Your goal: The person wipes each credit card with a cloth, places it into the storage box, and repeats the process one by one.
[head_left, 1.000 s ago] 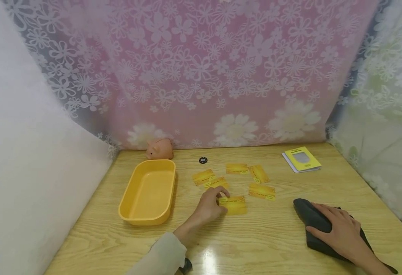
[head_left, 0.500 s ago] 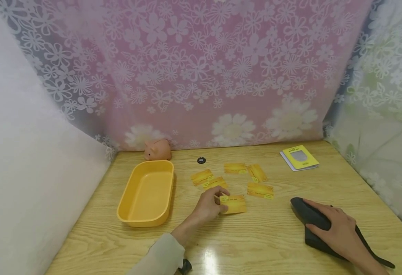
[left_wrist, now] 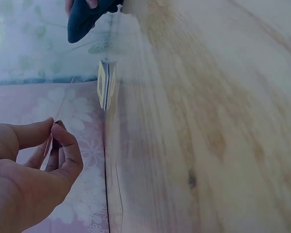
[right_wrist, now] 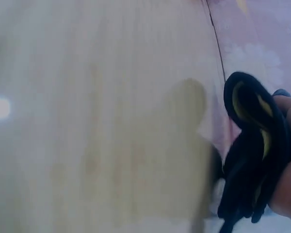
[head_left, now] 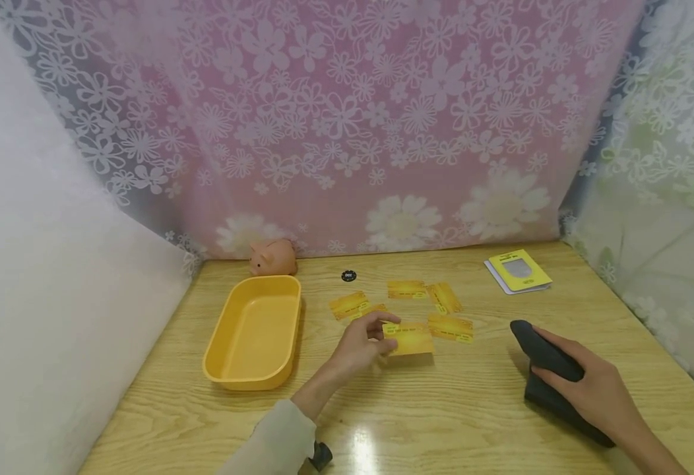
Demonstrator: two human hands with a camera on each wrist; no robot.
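In the head view my left hand (head_left: 359, 346) pinches a yellow printed card (head_left: 411, 340) by its left edge, raised a little over the table. The left wrist view shows that hand (left_wrist: 39, 165) with thumb and finger meeting on the card's thin edge. At the right my right hand (head_left: 602, 389) grips a dark, folded pouch-like thing (head_left: 545, 356). In the right wrist view this pouch-like thing (right_wrist: 252, 145) has folded layers with yellowish insides. Several similar cards (head_left: 450, 328) lie flat behind the left hand, one partly hidden by it.
A yellow-orange tray (head_left: 210, 366) stands at the left, with a pink piggy bank (head_left: 274, 257) behind it. A black round chip (head_left: 349, 276) lies near the back edge. At the back right is a yellow-and-white booklet (head_left: 519, 272). Floral curtains (head_left: 347, 132) close off the back.
The left hand has lifted the card from the table. The right hand has closed round the dark pouch-like thing and raised its near end, where earlier the hand lay over it.
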